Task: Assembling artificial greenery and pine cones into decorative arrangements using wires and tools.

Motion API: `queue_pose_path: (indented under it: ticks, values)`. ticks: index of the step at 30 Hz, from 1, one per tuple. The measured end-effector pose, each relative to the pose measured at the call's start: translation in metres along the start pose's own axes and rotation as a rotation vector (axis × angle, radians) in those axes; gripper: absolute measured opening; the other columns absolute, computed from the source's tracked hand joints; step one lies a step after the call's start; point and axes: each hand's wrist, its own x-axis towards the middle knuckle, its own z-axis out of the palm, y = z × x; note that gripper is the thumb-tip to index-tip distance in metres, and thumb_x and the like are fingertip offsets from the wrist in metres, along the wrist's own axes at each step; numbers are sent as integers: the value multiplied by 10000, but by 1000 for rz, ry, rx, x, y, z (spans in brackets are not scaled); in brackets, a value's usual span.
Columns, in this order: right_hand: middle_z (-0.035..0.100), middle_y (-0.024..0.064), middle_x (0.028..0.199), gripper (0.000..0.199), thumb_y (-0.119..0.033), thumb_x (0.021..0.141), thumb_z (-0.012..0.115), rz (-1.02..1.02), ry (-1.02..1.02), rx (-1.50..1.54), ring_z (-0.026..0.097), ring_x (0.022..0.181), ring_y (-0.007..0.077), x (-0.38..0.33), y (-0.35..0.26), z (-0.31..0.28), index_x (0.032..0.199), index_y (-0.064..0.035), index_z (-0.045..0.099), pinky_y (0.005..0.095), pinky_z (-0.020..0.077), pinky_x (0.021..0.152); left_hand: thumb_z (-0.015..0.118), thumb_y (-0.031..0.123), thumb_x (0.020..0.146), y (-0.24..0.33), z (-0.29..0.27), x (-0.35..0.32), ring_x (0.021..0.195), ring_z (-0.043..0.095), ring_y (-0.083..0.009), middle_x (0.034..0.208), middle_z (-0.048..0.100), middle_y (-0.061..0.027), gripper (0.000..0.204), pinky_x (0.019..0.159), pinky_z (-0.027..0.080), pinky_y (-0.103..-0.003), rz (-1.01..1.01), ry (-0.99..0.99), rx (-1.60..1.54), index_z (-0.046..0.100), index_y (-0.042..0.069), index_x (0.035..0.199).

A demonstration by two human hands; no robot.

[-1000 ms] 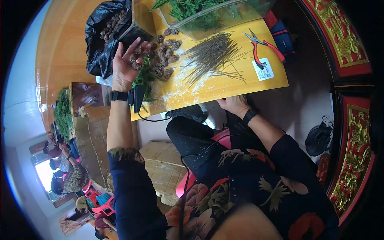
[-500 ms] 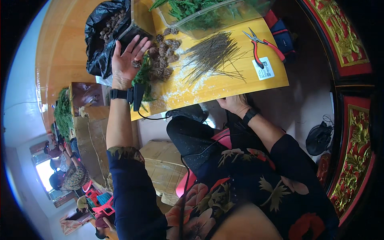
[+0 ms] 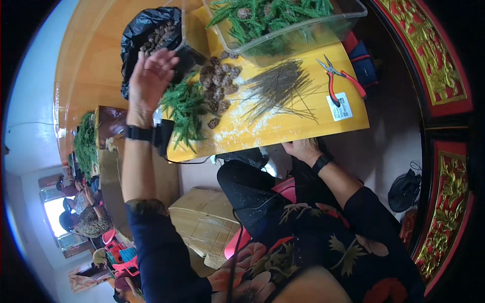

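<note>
My left hand (image 3: pixel 151 81) is raised with fingers stretched and nothing in it, beside a black plastic bag (image 3: pixel 132 43) of small brown pine cones (image 3: pixel 160 36). Next to it on the yellow tabletop (image 3: pixel 237 135) lies a bunch of green artificial sprigs (image 3: pixel 183 108). Beyond these sits a heap of pine cones (image 3: pixel 218 81), with a single pine cone (image 3: pixel 213 122) apart on the near side. My right hand (image 3: pixel 303 149) is at the table's near edge; its fingers are partly hidden there. Thin dark wire stems (image 3: pixel 280 86) lie in a loose pile mid-table.
Red-handled pliers (image 3: pixel 333 81) lie on the right, touching a white label (image 3: pixel 341 107). A clear plastic bin (image 3: pixel 303 28) of green sprigs stands at the back. A cardboard box (image 3: pixel 202 214) is below left; other people (image 3: pixel 83 217) sit far left.
The pine cone by my left palm has left the hand, and one now lies alone on the table. My left hand has drawn left, uncovering the sprigs. The view has shifted slightly.
</note>
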Motion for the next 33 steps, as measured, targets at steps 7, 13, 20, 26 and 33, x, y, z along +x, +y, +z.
queue_pose_path:
  ticks: [7, 13, 20, 26, 33]
  values:
    - [592, 160, 947, 314, -233, 718, 646, 7, -38, -28, 562, 866, 352, 1, -2, -1, 964, -45, 601, 431, 453, 751, 519, 336, 886, 56, -120, 72, 832, 591, -118, 901, 639, -55, 328, 687, 434, -238, 129, 197, 827, 603, 41, 1000]
    - [596, 147, 967, 294, -219, 742, 600, 41, -183, -7, 563, 883, 336, 3, -3, -5, 988, -58, 604, 432, 451, 777, 623, 229, 769, 38, -164, 124, 792, 593, -199, 851, 639, -97, 283, 693, 461, -339, -9, 99, 1628, 613, 71, 1003]
    - [596, 118, 996, 299, -212, 746, 583, -66, -140, -94, 565, 916, 307, -6, 7, 0, 1010, -74, 604, 419, 451, 804, 608, 189, 794, 38, -210, 150, 911, 533, -170, 1051, 581, -84, 486, 821, 419, -295, -175, -188, 1487, 447, 107, 1246]
    - [604, 118, 931, 322, -286, 735, 575, -68, -172, -172, 579, 844, 302, -9, 12, 3, 990, -92, 610, 426, 467, 751, 595, 145, 833, 30, -166, 129, 1008, 491, -114, 1219, 494, -19, 614, 881, 388, -248, -394, 48, 1711, 298, 116, 1370]
    - [594, 98, 1007, 315, -226, 742, 577, -125, -95, -236, 571, 913, 286, -7, 9, 5, 1025, -90, 598, 412, 456, 803, 549, 121, 812, 34, -191, 119, 1009, 480, -137, 1088, 544, -54, 419, 854, 383, -250, -488, -100, 1049, 471, 75, 1222]
